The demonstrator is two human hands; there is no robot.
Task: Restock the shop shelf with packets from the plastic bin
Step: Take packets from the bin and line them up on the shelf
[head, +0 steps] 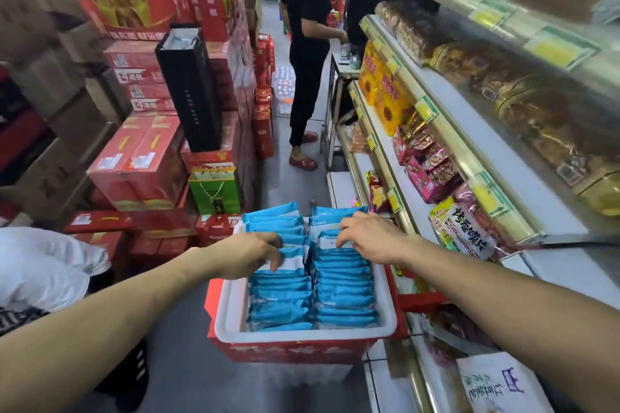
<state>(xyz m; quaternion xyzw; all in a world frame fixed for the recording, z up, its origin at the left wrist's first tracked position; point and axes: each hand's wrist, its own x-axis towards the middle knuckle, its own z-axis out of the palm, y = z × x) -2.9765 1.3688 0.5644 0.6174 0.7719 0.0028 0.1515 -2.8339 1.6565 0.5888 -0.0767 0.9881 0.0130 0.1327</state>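
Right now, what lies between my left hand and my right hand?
Head view: only blue packets standing in the white bin lie between left hand and right hand.

White plastic bin (231,312), rectangular, sits level at my 12 o'clock. Blue-and-white packets (345,298) stand on edge inside it in two tight rows, nearly filling it. My left grip (248,251) pinches some in the left row; my right grip (369,238) curls over the right row. The shop shelf (550,191) runs along 2 o'clock, tiered.

Red crate (292,353) under white plastic bin (302,334) of blue packets (345,298)
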